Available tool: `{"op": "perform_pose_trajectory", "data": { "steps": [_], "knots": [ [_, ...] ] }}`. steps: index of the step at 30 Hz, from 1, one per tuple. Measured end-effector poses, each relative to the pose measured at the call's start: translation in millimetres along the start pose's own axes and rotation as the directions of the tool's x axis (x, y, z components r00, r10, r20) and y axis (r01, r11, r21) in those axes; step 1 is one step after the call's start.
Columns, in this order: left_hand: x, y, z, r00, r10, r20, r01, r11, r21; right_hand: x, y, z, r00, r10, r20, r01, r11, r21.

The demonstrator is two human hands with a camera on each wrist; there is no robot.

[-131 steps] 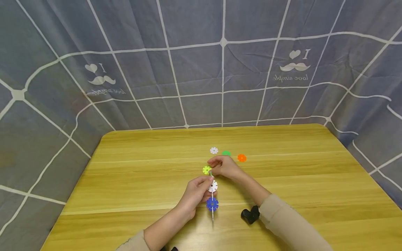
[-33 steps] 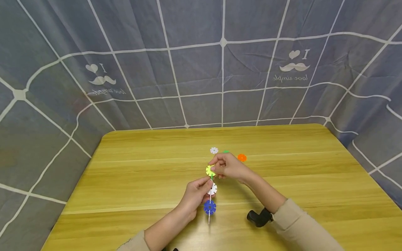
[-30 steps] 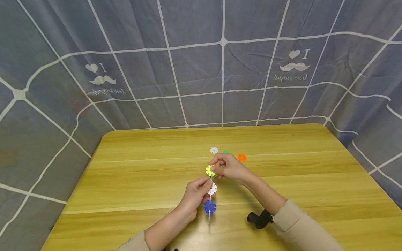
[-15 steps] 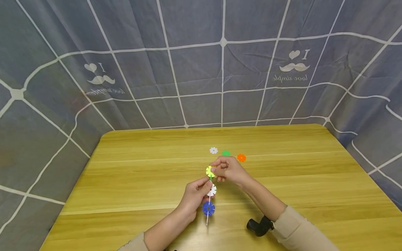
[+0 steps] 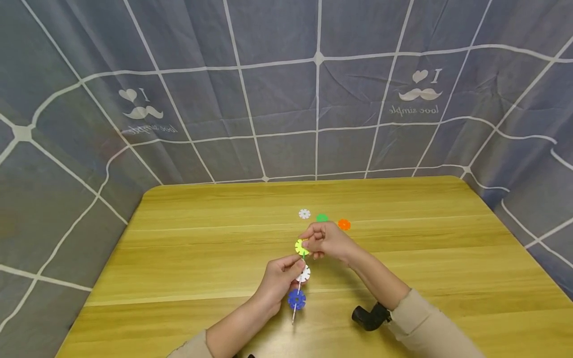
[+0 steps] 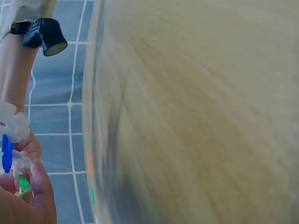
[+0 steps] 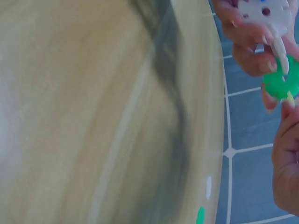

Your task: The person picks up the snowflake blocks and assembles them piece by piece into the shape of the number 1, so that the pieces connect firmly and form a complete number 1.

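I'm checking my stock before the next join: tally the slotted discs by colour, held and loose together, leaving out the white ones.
Yellow slotted disc: 1
Blue slotted disc: 1
Orange slotted disc: 1
Green: 2 (held green disc, loose green disc)
Total: 5

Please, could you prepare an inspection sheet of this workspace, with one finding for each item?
Surface: wooden table, grain visible.
Job's things: disc chain; yellow disc at its green end, joining unclear; loose white disc, green disc and orange disc on table.
Clutter: nothing seen.
Hands: left hand pinches the chain; right hand pinches the yellow disc.
Cables: nothing seen.
Surroundings: grid-patterned curtain behind table; black device at right wrist.
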State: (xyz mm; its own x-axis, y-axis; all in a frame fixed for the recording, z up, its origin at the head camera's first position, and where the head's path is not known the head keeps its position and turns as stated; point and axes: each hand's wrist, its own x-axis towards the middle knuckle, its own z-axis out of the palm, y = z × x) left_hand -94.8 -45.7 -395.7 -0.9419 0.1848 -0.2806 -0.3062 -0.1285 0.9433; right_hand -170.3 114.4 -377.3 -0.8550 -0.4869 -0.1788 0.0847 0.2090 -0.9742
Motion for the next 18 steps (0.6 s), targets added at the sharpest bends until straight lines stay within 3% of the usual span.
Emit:
{"op": "perform_pose_trajectory", "data": {
  "steps": [4,9,14,18],
  "knots": [
    [0.7,-0.2,0.6,1.0,0.023,0.006,-0.023,1.0,0.001,-0.2,0.4,-1.3,1.0,0.026,0.005,-0.026,0.999,0.037],
    [1.9,-1.5,-0.1,0.999,0.034,-0.015,-0.034,0.999,-0.01,-3.7,6.2,8.2,0.994,0.054,-0.098,-0.043,0.993,0.111],
    [2.5,-1.0,-1.9,0.999,0.038,-0.025,-0.039,0.999,-0.022,-7.6,9.0,21.4,0.977,0.032,-0.212,0.009,0.982,0.188],
    [1.7,-0.3,-3.2,1.0,0.026,-0.018,-0.027,1.0,-0.015,-9.1,10.1,24.0,0.976,-0.013,-0.218,0.046,0.987,0.151]
  ]
}}
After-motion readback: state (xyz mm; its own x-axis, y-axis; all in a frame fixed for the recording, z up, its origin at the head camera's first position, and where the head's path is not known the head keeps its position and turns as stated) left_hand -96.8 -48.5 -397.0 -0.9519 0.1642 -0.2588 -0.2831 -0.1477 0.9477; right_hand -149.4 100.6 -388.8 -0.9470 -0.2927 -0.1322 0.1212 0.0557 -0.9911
